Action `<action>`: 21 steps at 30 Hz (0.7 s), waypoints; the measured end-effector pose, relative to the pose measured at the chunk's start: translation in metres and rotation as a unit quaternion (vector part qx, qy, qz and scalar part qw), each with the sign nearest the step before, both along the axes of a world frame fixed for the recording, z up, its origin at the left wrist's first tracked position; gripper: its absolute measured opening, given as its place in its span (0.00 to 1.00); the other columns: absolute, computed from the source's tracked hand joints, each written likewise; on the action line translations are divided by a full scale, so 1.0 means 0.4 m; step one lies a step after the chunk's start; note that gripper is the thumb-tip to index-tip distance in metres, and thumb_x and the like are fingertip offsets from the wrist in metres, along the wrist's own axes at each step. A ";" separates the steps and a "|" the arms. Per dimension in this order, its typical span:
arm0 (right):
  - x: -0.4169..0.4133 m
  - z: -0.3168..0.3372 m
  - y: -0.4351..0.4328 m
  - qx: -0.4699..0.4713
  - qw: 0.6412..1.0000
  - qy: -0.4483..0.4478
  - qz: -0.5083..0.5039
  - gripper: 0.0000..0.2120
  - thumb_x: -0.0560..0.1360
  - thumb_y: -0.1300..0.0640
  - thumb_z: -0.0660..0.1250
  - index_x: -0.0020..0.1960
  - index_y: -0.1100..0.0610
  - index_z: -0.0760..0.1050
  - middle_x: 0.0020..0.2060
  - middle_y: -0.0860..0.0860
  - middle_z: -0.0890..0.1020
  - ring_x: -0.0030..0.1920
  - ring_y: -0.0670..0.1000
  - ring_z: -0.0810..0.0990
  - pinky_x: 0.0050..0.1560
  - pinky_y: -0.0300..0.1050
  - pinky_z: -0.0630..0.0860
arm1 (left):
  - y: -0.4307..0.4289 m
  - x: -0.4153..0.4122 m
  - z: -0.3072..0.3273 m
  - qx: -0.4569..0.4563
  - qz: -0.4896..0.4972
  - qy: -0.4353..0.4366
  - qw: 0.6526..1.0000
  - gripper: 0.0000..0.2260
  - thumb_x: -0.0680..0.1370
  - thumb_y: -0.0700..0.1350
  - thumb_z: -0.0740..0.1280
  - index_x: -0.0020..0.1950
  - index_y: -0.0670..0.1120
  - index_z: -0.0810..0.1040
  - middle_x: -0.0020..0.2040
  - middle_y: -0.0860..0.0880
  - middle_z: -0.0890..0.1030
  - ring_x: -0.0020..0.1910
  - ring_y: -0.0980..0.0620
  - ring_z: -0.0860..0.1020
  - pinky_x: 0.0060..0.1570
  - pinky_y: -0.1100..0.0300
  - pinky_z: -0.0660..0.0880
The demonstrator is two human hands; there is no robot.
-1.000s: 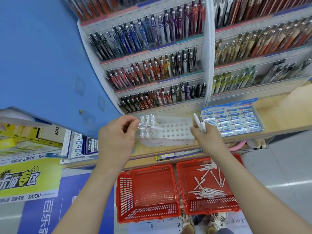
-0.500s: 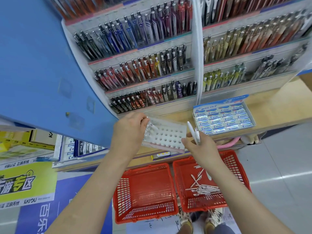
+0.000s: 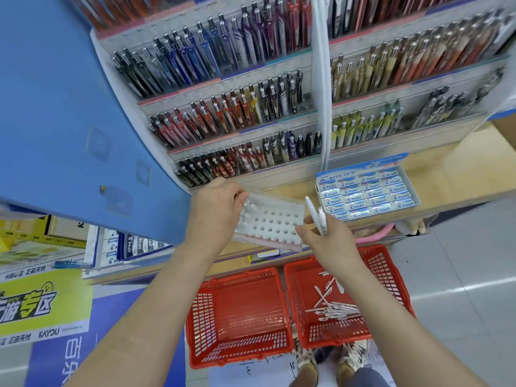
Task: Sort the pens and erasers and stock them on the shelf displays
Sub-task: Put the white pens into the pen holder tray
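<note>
On the wooden ledge below the pen shelves, a white rack with rows of round holes lies at the front edge, most holes empty. The left hand covers the rack's left end with its fingers curled down. They hide what they touch, so I cannot tell whether they grip the rack, a pen, or nothing. A few pale shapes stand in the holes just beside those fingers, too blurred to name.

The right hand sits at the rack's right end and pinches two white pens between thumb and fingers, the pens pointing up and away from the body.

Right of the rack on the ledge is an open eraser box, filled with blue-and-white erasers in neat rows. The shelves hold rows of dark, red, blue, purple and yellow pens, standing tilted.

Two red baskets stand side by side on the floor below the ledge. The left basket shows only its bare floor. The right basket holds loose pens, white and lying crossed. A blue panel fills the left side.
</note>
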State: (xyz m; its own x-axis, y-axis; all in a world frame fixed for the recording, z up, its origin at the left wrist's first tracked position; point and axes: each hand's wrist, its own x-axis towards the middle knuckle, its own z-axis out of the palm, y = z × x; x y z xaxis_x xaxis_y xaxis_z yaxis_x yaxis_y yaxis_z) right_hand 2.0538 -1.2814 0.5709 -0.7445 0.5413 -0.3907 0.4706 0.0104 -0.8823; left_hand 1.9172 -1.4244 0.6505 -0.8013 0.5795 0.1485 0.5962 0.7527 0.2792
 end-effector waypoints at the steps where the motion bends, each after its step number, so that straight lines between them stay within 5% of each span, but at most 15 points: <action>1: 0.000 0.001 0.000 -0.001 1.000 0.001 0.000 0.08 0.73 0.53 0.71 0.46 0.56 0.75 0.31 0.54 0.79 0.26 0.47 0.71 0.32 0.44 0.69 | 0.003 -0.002 -0.001 0.004 0.002 -0.009 1.000 0.05 0.76 0.44 0.68 0.45 0.44 0.83 0.39 0.48 0.78 0.38 0.49 0.76 0.40 0.57 0.72; 9: -0.015 0.013 0.009 0.007 1.000 0.004 -0.010 0.07 0.72 0.54 0.72 0.46 0.55 0.77 0.30 0.51 0.76 0.28 0.49 0.71 0.32 0.42 0.69 | 0.031 -0.031 -0.013 0.009 0.078 -0.039 0.996 0.07 0.74 0.47 0.71 0.45 0.44 0.83 0.41 0.48 0.81 0.41 0.49 0.77 0.44 0.53 0.74; 15: -0.022 0.018 0.011 -0.001 1.000 -0.004 -0.011 0.07 0.72 0.54 0.72 0.45 0.55 0.78 0.30 0.52 0.77 0.29 0.49 0.73 0.31 0.41 0.69 | 0.049 -0.027 -0.027 -0.019 0.083 -0.032 0.996 0.08 0.75 0.48 0.70 0.46 0.44 0.82 0.45 0.48 0.79 0.47 0.48 0.75 0.45 0.59 0.66; 21: -0.019 0.056 0.028 -0.063 0.995 -0.003 -0.078 0.14 0.78 0.55 0.63 0.38 0.62 0.76 0.21 0.46 0.74 0.21 0.42 0.69 0.26 0.38 0.66 | 0.033 -0.021 -0.021 -0.036 0.092 -0.047 0.994 0.11 0.75 0.54 0.68 0.51 0.47 0.80 0.43 0.50 0.74 0.48 0.48 0.73 0.45 0.55 0.70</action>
